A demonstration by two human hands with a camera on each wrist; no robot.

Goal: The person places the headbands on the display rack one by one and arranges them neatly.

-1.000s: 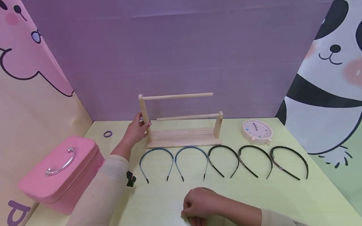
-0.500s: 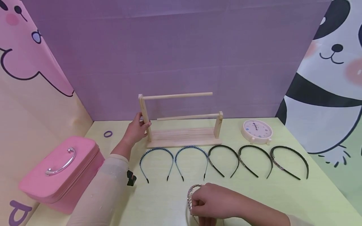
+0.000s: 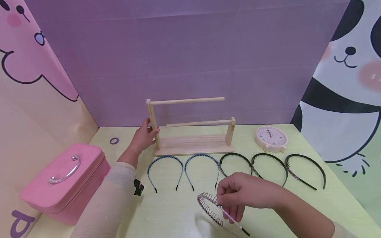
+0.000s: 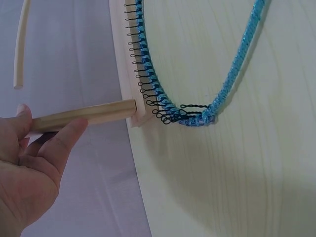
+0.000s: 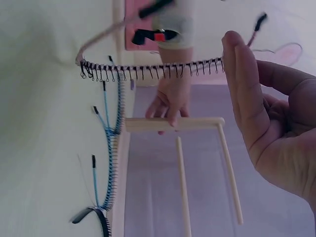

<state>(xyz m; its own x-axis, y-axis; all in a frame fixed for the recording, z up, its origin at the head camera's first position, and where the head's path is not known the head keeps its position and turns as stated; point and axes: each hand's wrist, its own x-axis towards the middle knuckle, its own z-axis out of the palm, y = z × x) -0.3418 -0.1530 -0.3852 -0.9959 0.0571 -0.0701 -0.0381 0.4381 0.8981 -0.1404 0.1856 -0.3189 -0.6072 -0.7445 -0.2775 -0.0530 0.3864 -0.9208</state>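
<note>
My left hand (image 3: 143, 138) grips the left post (image 3: 151, 115) of a light wooden two-bar rack (image 3: 193, 144); in the left wrist view its thumb and fingers are around the post. My right hand (image 3: 247, 193) pinches a pinkish toothed headband (image 3: 204, 208), raised and tilted over the near table. One black-tipped end points toward me. In the right wrist view the headband's row of wire teeth (image 5: 148, 70) hangs down, and the fingers hide part of the band. Both rack bars, the upper rod (image 3: 187, 100) and the lower rod (image 3: 199, 123), are bare.
Before the rack lie two blue headbands (image 3: 165, 156) and three dark headbands (image 3: 306, 155) in a row. A pink clock (image 3: 271, 138) sits back right. A pink case (image 3: 63, 185) and a purple ring (image 3: 114, 141) are on the left. A purple backdrop (image 3: 190, 59) stands behind.
My right hand has lifted the pinkish headband off the near table and carried it right and away from me, so more of it shows. My left hand stays on the rack post.
</note>
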